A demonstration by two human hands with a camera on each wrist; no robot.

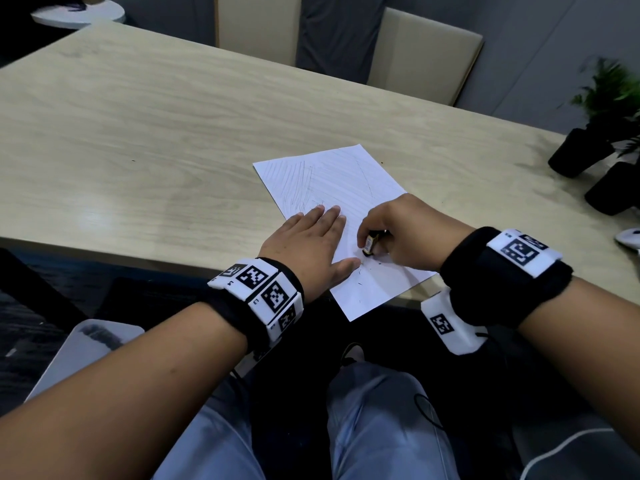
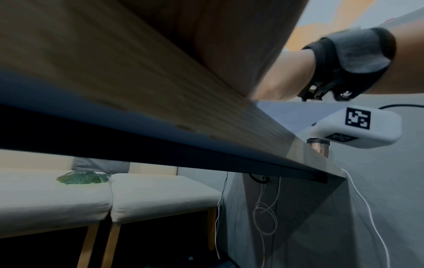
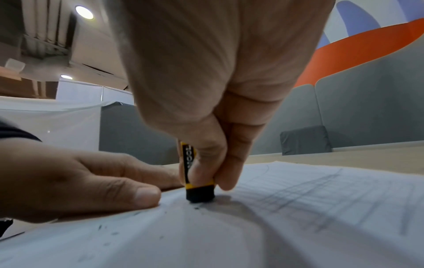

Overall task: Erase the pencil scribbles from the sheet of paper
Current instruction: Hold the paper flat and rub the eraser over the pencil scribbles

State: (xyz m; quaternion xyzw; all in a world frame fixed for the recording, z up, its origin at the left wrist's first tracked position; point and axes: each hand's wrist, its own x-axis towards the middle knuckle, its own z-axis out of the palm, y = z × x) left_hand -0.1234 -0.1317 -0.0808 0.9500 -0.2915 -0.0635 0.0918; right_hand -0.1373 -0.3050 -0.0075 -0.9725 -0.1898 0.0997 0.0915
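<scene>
A white sheet of paper [image 1: 332,181] lies on the wooden table [image 1: 138,133] near its front edge, with faint pencil scribbles [image 1: 301,188] across its far half. My left hand [image 1: 311,244] lies flat on the sheet's left side, fingers straight. My right hand [image 1: 394,233] pinches a black eraser in a yellow sleeve [image 1: 369,245], upright, its black tip pressed on the paper [image 3: 298,208]. The right wrist view shows the eraser [image 3: 199,188] between thumb and fingers, with dark crumbs beside it and my left hand's thumb [image 3: 137,195] close by.
Black pots with green plants [image 1: 588,147] stand at the table's right end. A white object [image 1: 628,239] lies at the right edge. Beige chairs [image 1: 422,53] stand beyond the table. The paper's near corner overhangs the table's front edge.
</scene>
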